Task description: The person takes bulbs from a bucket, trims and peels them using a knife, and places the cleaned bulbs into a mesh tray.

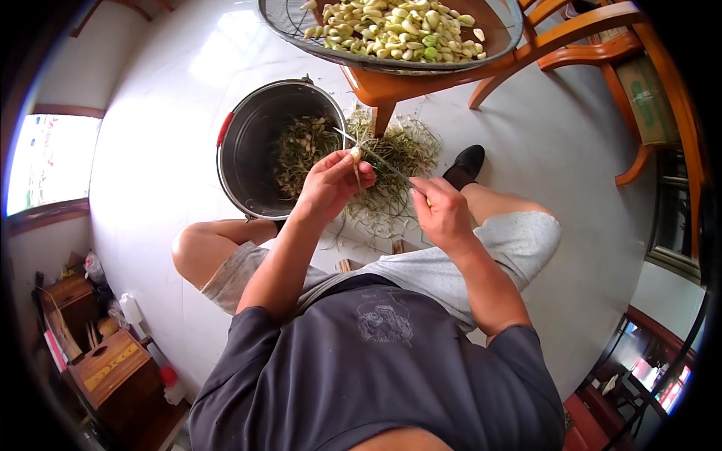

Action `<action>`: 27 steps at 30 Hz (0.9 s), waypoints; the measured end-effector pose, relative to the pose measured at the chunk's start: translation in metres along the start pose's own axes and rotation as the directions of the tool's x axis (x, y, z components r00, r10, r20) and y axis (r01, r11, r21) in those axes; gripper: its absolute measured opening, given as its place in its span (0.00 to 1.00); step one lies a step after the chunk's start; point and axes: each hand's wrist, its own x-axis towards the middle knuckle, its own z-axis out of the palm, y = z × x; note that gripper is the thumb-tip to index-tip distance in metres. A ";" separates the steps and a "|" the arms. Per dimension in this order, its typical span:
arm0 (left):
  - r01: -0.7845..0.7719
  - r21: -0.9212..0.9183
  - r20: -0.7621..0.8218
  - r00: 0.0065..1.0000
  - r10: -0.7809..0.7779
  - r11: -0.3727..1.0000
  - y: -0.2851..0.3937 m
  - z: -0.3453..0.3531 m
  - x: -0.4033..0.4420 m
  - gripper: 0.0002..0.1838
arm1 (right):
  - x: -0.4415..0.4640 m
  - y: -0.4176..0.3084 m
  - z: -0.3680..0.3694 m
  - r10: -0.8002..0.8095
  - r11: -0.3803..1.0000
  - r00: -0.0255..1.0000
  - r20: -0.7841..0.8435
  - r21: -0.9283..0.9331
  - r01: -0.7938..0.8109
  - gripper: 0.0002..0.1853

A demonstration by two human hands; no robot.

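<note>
My left hand [337, 179] pinches a small pale bulb [356, 154] with a thin stalk or root hanging below it. The bulb looks like a scallion or garlic bulb; I cannot tell which. My right hand [444, 213] is closed round the handle of a knife [387, 165], whose thin blade slants up and left to the bulb. Whether the blade touches the bulb is unclear. Under both hands lies a heap of green and whitish trimmings [402, 161] on the floor. Left of them stands a dark metal bucket [239, 161] with more trimmings inside.
A round mesh basket [301, 45] of many pale bulbs [402, 30] rests on a wooden chair [391, 84] ahead. My black shoe [470, 159] is right of the heap. More wooden furniture [632, 113] stands at right, and a wooden box [111, 364] at lower left.
</note>
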 end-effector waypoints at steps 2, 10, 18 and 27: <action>0.027 0.010 -0.012 1.000 -0.026 1.000 -0.007 0.005 0.000 0.09 | -0.001 0.001 0.000 -0.033 0.997 0.999 -0.004 -0.066 0.033 0.08; 0.027 0.111 -0.029 0.999 -0.024 0.993 -0.018 0.006 -0.001 0.10 | -0.002 0.002 0.003 -0.121 0.961 0.993 0.016 -0.247 0.121 0.12; 0.060 0.055 0.006 0.998 -0.060 0.997 -0.020 0.005 0.000 0.12 | 0.001 -0.001 0.005 -0.171 0.944 0.985 0.014 -0.285 0.168 0.11; -0.006 0.155 0.028 1.000 0.002 0.988 -0.026 0.001 0.003 0.09 | -0.002 0.004 0.007 -0.127 0.951 0.990 0.061 -0.275 0.139 0.18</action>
